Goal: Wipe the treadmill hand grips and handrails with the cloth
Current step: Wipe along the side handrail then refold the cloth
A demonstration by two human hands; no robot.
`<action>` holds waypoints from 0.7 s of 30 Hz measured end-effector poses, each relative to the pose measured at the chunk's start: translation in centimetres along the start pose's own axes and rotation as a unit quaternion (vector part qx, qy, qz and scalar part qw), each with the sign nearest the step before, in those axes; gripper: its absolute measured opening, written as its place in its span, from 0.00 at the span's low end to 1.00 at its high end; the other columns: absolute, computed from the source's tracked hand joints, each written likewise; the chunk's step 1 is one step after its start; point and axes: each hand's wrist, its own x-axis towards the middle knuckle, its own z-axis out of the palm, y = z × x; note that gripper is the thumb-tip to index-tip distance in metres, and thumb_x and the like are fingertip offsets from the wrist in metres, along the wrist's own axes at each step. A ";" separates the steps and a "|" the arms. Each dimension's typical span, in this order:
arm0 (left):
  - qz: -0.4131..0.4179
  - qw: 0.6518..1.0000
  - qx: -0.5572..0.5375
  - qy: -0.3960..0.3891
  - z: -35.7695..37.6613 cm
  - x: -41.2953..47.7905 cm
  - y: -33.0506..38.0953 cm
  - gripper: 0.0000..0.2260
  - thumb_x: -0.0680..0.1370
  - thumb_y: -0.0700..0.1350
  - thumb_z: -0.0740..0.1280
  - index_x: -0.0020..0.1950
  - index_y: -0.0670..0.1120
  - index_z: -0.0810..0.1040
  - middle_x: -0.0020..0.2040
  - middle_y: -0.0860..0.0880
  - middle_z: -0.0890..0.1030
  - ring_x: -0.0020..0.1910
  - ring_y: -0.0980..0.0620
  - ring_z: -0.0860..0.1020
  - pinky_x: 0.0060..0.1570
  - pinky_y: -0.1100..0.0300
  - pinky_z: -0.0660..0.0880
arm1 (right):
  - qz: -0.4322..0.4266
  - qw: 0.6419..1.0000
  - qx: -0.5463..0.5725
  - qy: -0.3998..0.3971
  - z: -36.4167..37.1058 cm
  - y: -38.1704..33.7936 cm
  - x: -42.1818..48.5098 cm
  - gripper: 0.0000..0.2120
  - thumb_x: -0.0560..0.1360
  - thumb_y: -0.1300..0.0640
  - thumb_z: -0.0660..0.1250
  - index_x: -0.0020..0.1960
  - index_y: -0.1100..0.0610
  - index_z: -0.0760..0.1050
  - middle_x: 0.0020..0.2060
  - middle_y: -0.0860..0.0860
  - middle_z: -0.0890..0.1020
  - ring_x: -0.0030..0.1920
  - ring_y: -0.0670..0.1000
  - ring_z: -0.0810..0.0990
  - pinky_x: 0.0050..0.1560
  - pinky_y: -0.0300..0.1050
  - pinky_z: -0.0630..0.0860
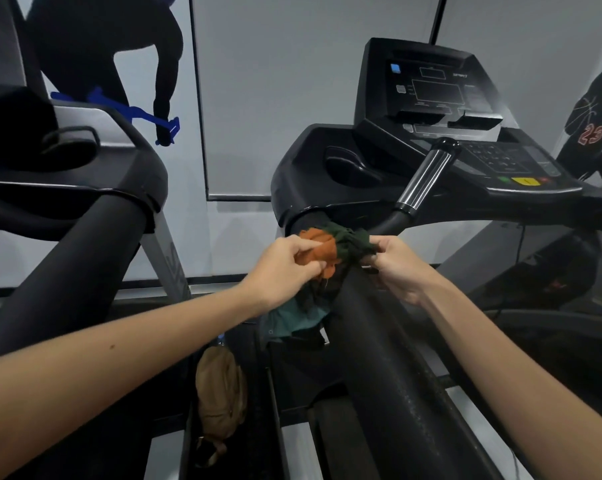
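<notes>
I see the handrail [389, 358] as a thick black padded tube running from the middle of the frame down to the lower right. Its upper end goes into the rounded edge of the black console housing [292, 174], just above the cloth, so there is very little room upward. Below the hands the rail lies bare all the way to the bottom edge. Left of it a gap opens between this treadmill and the neighbouring treadmill [85, 220], whose own black rail slants across the left side. A tan bag [220, 389] lies low in that gap. Just beyond my right hand, a chrome hand grip [425, 180] rises toward the upper right in front of the console [431, 98].

The cloth [330, 251] sits at the centre of the frame, bunched over the top of the rail. It is crumpled into folds, with an orange part on the left, a dark green part on the right, and a teal part hanging down the rail's left side. My left hand [285, 268] pinches the orange folds with curled fingers. My right hand [399, 268] grips the dark green end, its fingers closed round the fabric beside the rail.
</notes>
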 end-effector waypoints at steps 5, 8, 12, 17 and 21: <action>0.066 0.983 0.166 0.039 0.1 3.3 0.4 0.07 0.77 0.39 0.64 0.47 0.43 0.81 0.42 0.57 0.70 0.50 0.55 0.71 0.53 0.67 0.63 | 0.028 0.999 0.027 0.033 0.0 0.8 0.4 0.06 0.77 0.64 0.61 0.47 0.61 0.77 0.43 0.56 0.79 0.47 0.54 0.77 0.52 0.50 0.73; 0.028 0.970 0.239 0.037 0.5 7.0 -0.9 0.12 0.78 0.45 0.61 0.57 0.45 0.80 0.57 0.48 0.75 0.63 0.47 0.70 0.66 0.54 0.64 | 0.025 0.999 0.006 0.041 0.0 0.4 0.4 0.07 0.77 0.61 0.62 0.53 0.60 0.77 0.39 0.50 0.80 0.41 0.46 0.78 0.40 0.35 0.76; 0.009 0.974 0.216 0.066 0.1 8.6 -1.9 0.17 0.73 0.52 0.60 0.56 0.49 0.82 0.61 0.55 0.76 0.64 0.55 0.69 0.66 0.58 0.66 | 0.041 0.999 -0.007 0.020 -0.4 0.0 0.4 0.18 0.76 0.61 0.65 0.65 0.62 0.71 0.41 0.48 0.81 0.38 0.40 0.80 0.34 0.31 0.76; -0.088 0.983 -0.001 0.159 -0.5 6.5 -3.1 0.08 0.76 0.39 0.64 0.49 0.45 0.83 0.47 0.54 0.78 0.46 0.56 0.75 0.45 0.66 0.71 | 0.059 0.998 0.013 0.012 -0.4 -0.8 0.4 0.14 0.75 0.65 0.65 0.60 0.62 0.74 0.24 0.42 0.80 0.24 0.36 0.76 0.25 0.30 0.71; -0.190 0.940 -0.195 0.206 0.5 5.3 -4.6 0.09 0.77 0.36 0.64 0.48 0.49 0.80 0.44 0.50 0.81 0.46 0.52 0.77 0.39 0.68 0.73 | 0.062 0.998 0.013 0.019 -0.2 -0.9 0.3 0.16 0.74 0.64 0.66 0.62 0.63 0.73 0.33 0.47 0.81 0.27 0.37 0.77 0.26 0.31 0.72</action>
